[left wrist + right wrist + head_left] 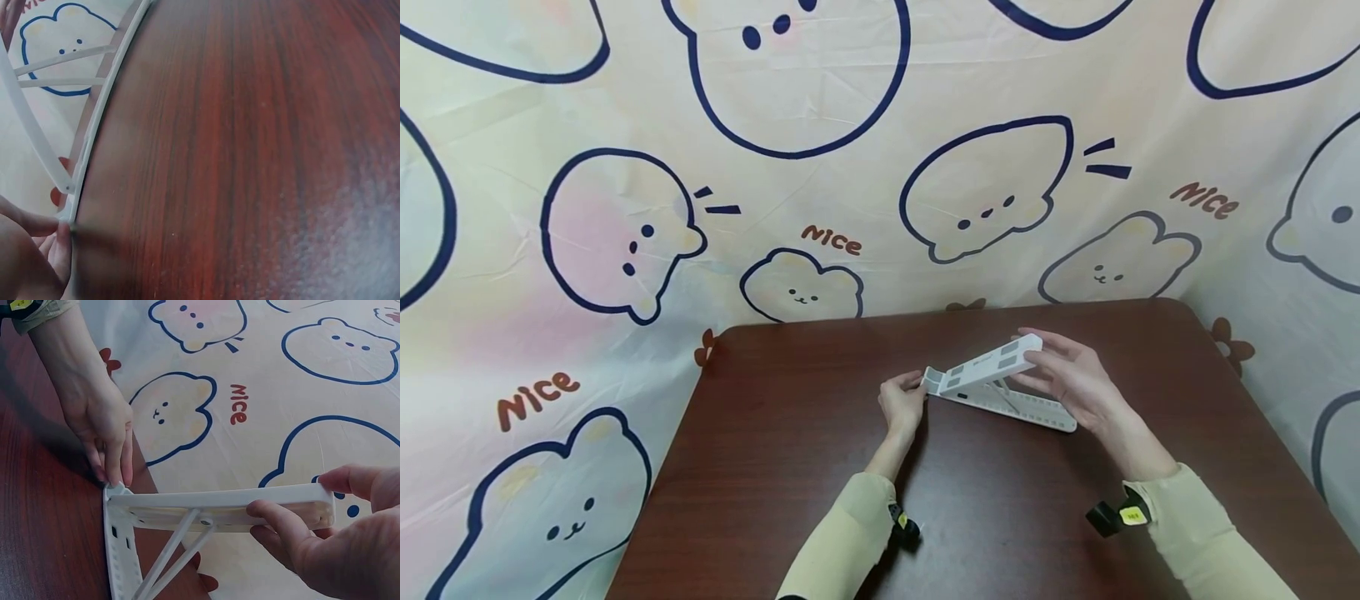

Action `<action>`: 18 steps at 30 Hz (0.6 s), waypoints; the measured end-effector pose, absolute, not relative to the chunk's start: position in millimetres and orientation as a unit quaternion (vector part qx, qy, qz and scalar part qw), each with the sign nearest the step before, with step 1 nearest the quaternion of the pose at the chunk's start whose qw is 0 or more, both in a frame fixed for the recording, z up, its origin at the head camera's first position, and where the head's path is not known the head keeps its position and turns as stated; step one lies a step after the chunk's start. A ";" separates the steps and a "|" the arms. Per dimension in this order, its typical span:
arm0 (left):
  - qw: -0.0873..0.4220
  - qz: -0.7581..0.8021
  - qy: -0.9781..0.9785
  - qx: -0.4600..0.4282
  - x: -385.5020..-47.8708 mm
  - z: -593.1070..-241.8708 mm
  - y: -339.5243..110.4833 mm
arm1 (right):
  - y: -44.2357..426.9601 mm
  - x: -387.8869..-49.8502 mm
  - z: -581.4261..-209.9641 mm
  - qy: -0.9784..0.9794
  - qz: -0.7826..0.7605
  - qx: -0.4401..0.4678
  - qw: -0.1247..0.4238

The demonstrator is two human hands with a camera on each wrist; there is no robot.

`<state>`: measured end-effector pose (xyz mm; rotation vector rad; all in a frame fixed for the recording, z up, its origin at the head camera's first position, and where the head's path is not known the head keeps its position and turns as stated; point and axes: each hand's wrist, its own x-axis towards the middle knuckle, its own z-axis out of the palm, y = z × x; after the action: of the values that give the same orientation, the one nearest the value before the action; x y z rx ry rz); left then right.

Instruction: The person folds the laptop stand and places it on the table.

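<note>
A white folding laptop stand [988, 365] is propped open on the brown table, its upper panel tilted up from the perforated base. My left hand [901, 407] pinches the low, hinged end at the lip; the left wrist view shows that hand's thumb and fingers [61, 250] at the corner. At the raised end, my right hand [1075, 383] grips the upper panel. From the right wrist view, the thumb and fingers of the right hand [344, 534] lie around the panel's end. Thin support struts [172, 550] run between panel and base.
The dark brown wooden table [760, 483] has rounded far corners. Behind and beside it hangs a pale cloth [850, 192] printed with cartoon bears and the word Nice. Black devices [1108, 517] are strapped at both wrists over light sleeves.
</note>
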<state>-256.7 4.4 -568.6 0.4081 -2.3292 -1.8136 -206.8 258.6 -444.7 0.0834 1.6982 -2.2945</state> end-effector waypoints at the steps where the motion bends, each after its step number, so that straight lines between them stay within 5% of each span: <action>1: 0.082 -0.607 -0.779 0.134 -257.6 -570.3 4.2 | 258.3 -206.1 -444.6 0.591 -0.794 0.030 0.141; 8: 0.118 -0.580 -0.798 0.112 -272.9 -611.5 -1.0 | 260.7 -201.5 -448.4 0.654 -0.744 0.016 0.135; 14: 0.157 -0.418 -0.892 -0.071 -266.2 -635.2 -10.9 | 277.4 -196.0 -467.8 0.797 -0.596 -0.043 0.083; 18: 0.121 -0.293 -0.935 -0.159 -251.3 -631.9 -18.1 | 291.9 -192.0 -496.9 0.866 -0.492 -0.090 0.026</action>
<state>-251.3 -18.1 -631.9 -0.4649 -2.7297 -0.8560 -192.0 291.9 -496.9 -0.2771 2.6759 -1.5197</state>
